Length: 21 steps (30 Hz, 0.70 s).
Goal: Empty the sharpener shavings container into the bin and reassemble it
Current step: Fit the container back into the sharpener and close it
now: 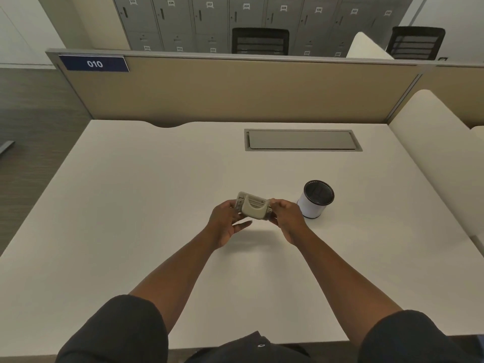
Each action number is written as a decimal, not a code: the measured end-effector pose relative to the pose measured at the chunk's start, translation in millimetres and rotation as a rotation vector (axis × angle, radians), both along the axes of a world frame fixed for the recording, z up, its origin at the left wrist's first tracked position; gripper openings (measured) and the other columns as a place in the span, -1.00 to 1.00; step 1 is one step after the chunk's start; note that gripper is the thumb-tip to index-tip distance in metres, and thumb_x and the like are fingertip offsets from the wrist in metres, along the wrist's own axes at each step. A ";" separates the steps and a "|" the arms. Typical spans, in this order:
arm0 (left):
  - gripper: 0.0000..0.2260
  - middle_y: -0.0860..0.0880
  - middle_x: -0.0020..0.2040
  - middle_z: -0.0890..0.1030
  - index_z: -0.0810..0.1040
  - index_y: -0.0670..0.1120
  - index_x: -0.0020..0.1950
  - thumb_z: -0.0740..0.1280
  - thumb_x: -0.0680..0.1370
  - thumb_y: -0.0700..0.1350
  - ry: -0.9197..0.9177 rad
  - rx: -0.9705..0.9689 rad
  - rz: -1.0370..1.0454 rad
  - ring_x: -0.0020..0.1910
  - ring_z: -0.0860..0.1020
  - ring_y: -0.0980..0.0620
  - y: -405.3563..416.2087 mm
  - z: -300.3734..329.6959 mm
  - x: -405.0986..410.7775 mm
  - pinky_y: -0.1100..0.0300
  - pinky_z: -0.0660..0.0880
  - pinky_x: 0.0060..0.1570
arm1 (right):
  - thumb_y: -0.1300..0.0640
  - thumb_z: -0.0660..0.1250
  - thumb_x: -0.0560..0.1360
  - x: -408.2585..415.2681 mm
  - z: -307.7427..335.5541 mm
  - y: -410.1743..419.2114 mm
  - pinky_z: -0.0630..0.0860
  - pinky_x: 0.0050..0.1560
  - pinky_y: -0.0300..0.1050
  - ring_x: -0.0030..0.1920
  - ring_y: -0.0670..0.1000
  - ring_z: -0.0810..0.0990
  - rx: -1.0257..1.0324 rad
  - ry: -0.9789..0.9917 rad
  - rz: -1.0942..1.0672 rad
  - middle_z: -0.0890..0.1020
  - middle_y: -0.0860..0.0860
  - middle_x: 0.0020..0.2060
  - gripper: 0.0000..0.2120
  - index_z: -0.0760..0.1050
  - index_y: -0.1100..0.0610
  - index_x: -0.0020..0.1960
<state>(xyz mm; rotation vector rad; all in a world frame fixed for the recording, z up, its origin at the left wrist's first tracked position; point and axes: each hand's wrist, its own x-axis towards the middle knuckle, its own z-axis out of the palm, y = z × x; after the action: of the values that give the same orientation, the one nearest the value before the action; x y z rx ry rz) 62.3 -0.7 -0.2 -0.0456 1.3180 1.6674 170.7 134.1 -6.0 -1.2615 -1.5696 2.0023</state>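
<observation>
- nearest the camera, two dark short sleeves point(123, 328) frame the bottom edge, with bare forearms reaching forward over the white desk point(131, 205).
- the left hand point(225, 226) grips the left end of the sharpener point(252, 208), fingers curled around it, one finger pointing out loosely beneath.
- the right hand point(288, 221) pinches the right end of the same sharpener, thumb and fingertips closed on it.
- the sharpener is a small beige-grey block held between both hands, lifted just above the desk near its middle; a shadow lies on the surface under it. whether its shavings container is attached or partly pulled out cannot be told at this size.
- just to the right of the right hand, near but not touching, stands a small cylindrical bin point(316, 199) with white sides and a dark rim and interior, upright, mouth open.
- further back, a grey rectangular cable hatch point(301, 140) is set flush into the desk, lid closed.
- behind the desk runs a tan partition point(235, 90) with a blue plate point(94, 63) reading "010" at its upper left.
- beyond the partition, two black mesh chair backs point(260, 41) and a wall of grey numbered lockers point(209, 17).
</observation>
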 end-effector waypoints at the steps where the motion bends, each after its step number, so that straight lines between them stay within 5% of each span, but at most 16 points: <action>1: -0.61 -0.27 0.12 0.62 0.57 -0.19 0.12 0.09 0.45 -0.45 -0.012 0.005 -0.003 0.02 0.63 -0.21 -0.9 0.8 -1.9 -0.14 0.60 0.06 | 0.18 0.25 0.60 0.4 -0.5 0.8 0.60 -0.13 -0.17 -0.07 0.09 0.60 0.038 -0.002 0.012 0.65 0.21 0.00 -0.78 0.58 0.29 0.09; 9: -0.80 -0.27 0.12 0.62 0.62 -0.11 0.12 0.25 0.58 -0.16 0.091 -0.005 -0.078 -0.01 0.64 -0.27 -2.9 3.7 -11.5 -0.16 0.62 -0.01 | 0.20 0.25 0.59 0.5 -1.7 5.4 0.62 0.07 0.13 -0.15 0.09 0.63 0.248 -0.043 0.081 0.68 0.13 -0.13 -0.81 0.63 0.12 -0.09; 16: -0.82 -0.20 0.03 0.66 0.64 -0.17 -0.01 0.23 0.60 -0.22 0.228 -0.042 -0.047 -0.10 0.67 -0.18 2.0 0.0 -14.9 -0.10 0.63 0.02 | 0.23 0.21 0.58 2.4 4.6 4.2 0.61 -0.05 0.02 -0.26 0.05 0.61 0.371 -0.084 0.112 0.68 0.13 -0.18 -0.80 0.62 0.17 -0.06; 21: -0.83 -0.22 -0.02 0.67 0.65 -0.18 -0.09 0.26 0.57 -0.25 0.400 -0.079 -0.022 -0.04 0.66 -0.19 3.8 0.7 -14.5 -0.01 0.66 -0.17 | 0.19 0.21 0.57 2.4 2.9 4.9 0.61 0.00 0.07 -0.19 0.05 0.64 0.438 -0.094 0.133 0.68 0.00 -0.22 -0.77 0.62 0.05 -0.14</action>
<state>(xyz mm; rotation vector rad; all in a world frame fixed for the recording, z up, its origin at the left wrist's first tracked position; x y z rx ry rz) 47.8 3.1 0.5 0.2675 1.6737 1.6587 173.1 139.0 -3.1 -1.1119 -2.0421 1.5599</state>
